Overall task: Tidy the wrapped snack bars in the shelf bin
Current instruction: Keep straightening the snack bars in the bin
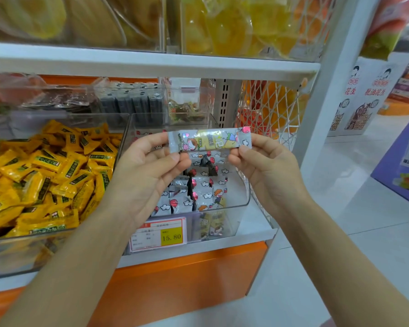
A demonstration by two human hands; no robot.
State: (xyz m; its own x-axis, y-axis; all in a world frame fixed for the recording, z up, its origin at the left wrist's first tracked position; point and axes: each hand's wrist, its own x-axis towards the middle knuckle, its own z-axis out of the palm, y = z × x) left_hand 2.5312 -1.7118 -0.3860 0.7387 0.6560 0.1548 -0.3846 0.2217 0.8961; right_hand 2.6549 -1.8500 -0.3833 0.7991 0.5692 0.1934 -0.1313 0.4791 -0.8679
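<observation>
yellow packs (pixel 45 175): heaped in the neighbouring bin, far left, not my job.
left hand (pixel 147 171): thumb and fingers pinch the left end of one snack bar (pixel 209 140).
snack bar: held level above the shelf bin (pixel 232 206), clear of the pile, print facing me.
bars in bin (pixel 203 192): jumbled, some on edge, some flat; I see no neat rows.
right hand (pixel 269 168): pinches the bar's crimped right end.
progress: early, I judge; one bar lifted, it needs laying back aligned, and the pile is not yet straightened.
</observation>
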